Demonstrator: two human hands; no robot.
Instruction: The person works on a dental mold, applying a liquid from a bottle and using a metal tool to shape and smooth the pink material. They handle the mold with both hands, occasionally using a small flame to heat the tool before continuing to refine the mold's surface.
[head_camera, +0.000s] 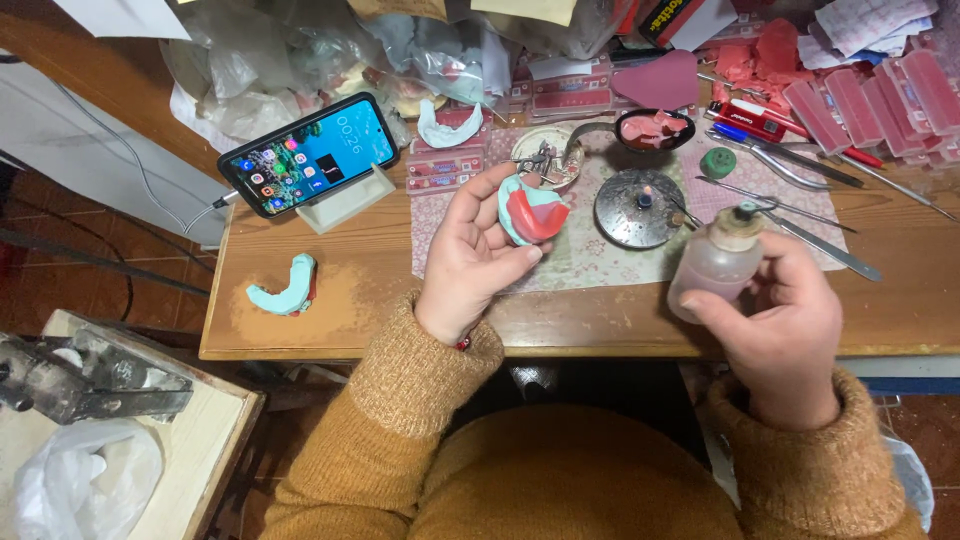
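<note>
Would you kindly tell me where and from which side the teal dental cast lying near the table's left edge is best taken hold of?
Probably from above, pinching across the middle of the teal dental cast. It lies flat on the wooden table, its arch narrow enough there for a grip, with bare wood all around it, well away from the phone.

Wooden workbench (330, 290), surface worn and stained. A patterned cloth mat (600, 255) covers its centre and serves as reference. On the mat: a round metal burner dish (637, 208) and long metal hand tools (800, 235). Left of the mat: a smartphone (310, 155) propped on a white stand (345, 200). Further left, near the front edge: a turquoise dental cast (285, 287). Behind the mat: crumpled plastic bags (300, 60). Right of it: pink boxes (880, 100).
</note>
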